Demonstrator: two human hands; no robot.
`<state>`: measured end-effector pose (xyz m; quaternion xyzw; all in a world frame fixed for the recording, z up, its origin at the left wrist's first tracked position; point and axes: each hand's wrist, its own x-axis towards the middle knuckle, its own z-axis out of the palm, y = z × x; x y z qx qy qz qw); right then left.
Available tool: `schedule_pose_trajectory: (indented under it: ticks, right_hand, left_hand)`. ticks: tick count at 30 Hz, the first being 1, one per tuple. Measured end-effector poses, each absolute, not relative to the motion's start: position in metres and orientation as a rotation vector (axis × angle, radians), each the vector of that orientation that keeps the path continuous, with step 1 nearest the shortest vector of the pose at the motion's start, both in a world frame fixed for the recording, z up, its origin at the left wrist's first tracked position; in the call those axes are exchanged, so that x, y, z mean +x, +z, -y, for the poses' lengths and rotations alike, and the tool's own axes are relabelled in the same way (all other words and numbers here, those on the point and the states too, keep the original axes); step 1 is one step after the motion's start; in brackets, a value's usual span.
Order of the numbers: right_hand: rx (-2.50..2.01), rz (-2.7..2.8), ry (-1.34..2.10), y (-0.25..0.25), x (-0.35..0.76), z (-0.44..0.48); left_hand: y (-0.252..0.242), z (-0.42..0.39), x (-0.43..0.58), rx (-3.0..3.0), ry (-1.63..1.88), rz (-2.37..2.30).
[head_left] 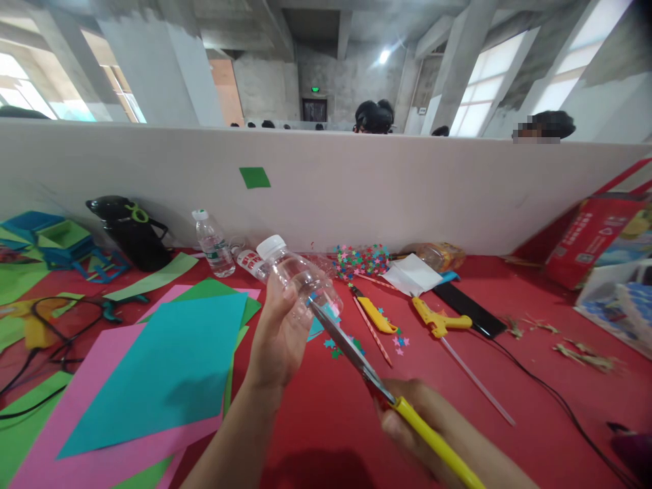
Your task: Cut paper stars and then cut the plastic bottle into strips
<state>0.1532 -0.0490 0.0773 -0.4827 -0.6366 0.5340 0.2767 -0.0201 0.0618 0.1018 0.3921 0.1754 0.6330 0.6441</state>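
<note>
I count two white-capped bottles (300,272), one pair of scissors (349,346), one yellow cutter (377,316), two yellow glue guns (437,320), one black flask (133,238), two striped sticks (373,333).

This looks like a shared craft workroom: bare concrete walls (265,85), beams (269,27) and pillars (137,54), a green sign (315,89) above the far door (314,111), heads (374,117) beyond the white partition (407,183), and on the red table (316,414) coloured paper (168,367) at left, a glue gun (437,320) at right.
</note>
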Motion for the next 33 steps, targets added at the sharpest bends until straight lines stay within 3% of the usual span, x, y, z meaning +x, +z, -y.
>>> schedule_pose_trajectory:
  ticks: [7,14,23,33]
  right_hand:
    - [-1.339,1.777,1.249,0.072,0.151,0.045]
    - [-1.296,1.625,1.435,0.066,0.149,0.05]
    - [-1.378,1.734,1.202,0.067,0.146,0.044]
    - [-1.319,1.678,1.382,0.065,0.151,0.053]
  left_hand:
    - [0.104,-0.062,-0.022,0.889,1.454,-0.406]
    - [0.094,-0.065,-0.019,0.977,1.447,-0.342]
    - [0.095,-0.064,-0.019,0.963,1.453,-0.392]
    - [0.09,-0.062,-0.01,0.96,1.44,-0.391]
